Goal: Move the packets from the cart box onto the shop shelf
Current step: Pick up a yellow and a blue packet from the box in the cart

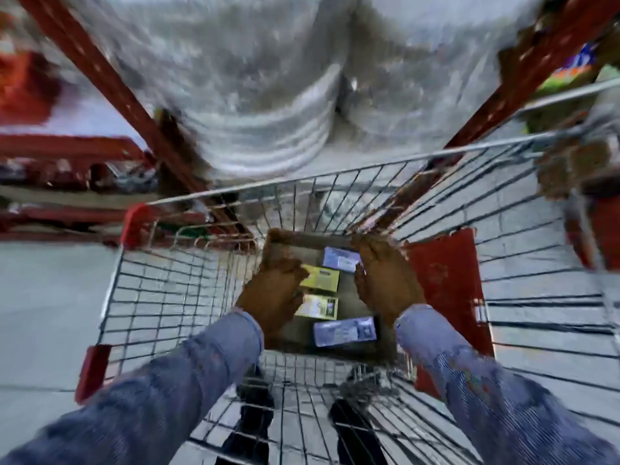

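An open cardboard box [288, 241] sits on the floor of the wire cart [302, 182]. Inside it lie two yellow packets [322, 280] [318, 307] and two purple packets [339, 258] [345, 331]. My left hand [271, 293] reaches into the box from the left, with fingers and thumb closed around the left end of the upper yellow packet. My right hand [385, 276] reaches in from the right and pinches the right end of the upper purple packet. The frame is blurred. The shop shelf with red uprights [100, 68] stands just beyond the cart.
A red panel [446, 290] leans inside the cart right of the box. Plastic-wrapped goods [268, 95] fill the shelf bay ahead. Low red shelves with goods [67, 182] run to the left. Grey floor [43, 313] lies left of the cart.
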Tool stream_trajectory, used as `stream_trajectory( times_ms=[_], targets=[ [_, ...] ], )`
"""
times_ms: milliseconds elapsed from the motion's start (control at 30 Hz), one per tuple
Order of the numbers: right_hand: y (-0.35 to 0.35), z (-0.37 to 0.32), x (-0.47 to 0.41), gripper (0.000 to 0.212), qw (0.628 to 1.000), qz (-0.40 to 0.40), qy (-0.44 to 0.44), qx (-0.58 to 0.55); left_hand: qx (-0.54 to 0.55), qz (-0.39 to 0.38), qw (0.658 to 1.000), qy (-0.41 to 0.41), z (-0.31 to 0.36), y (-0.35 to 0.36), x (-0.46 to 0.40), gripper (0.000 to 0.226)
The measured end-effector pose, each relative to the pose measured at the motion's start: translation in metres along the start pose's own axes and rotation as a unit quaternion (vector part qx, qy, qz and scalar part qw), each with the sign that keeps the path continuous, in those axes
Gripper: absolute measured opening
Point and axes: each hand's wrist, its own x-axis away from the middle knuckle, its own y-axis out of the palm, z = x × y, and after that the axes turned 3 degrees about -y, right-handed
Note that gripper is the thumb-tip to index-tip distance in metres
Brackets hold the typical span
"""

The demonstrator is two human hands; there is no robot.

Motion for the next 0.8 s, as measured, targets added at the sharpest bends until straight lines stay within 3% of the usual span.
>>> stream_trajectory(
  times_ms=[133, 233, 367, 467, 533, 667, 800],
  targets=[
    [0.064, 0.022, -0.021, 0.048, 0.998, -0.03, 0.027, 0.04, -0.054, -0.063, 0.996, -0.019, -0.02, 0.045, -0.049, 0.044],
    [0.101, 0.032, -0.026, 0.051, 0.997, -0.054, 0.022, 0.046, -0.07, -0.097, 0.993, 0.011, -0.032, 0.07, -0.068, 0.046],
    [0.116, 0.046, -0.034, 0.051, 0.998, -0.044, 0.03, 0.029, -0.068, -0.08, 0.994, 0.027, -0.043, 0.076, -0.089, 0.061],
    [0.116, 0.053, -0.036, 0.05, 0.998, -0.044, 0.02, 0.047, -0.092, -0.142, 0.985, 0.039, -0.046, 0.074, -0.101, 0.07],
    [0.114, 0.057, -0.039, 0.049, 0.998, -0.042, 0.028, 0.048, -0.107, -0.171, 0.978, 0.059, -0.047, 0.072, -0.107, 0.065],
    [0.113, 0.06, -0.041, 0.05, 0.997, -0.053, 0.042, 0.048, -0.089, -0.144, 0.981, 0.09, -0.05, 0.064, -0.118, 0.03],
    [0.116, 0.062, -0.043, 0.053, 0.997, -0.051, 0.042, 0.047, -0.072, -0.161, 0.979, 0.102, -0.057, 0.064, -0.12, 0.046]
  ],
)
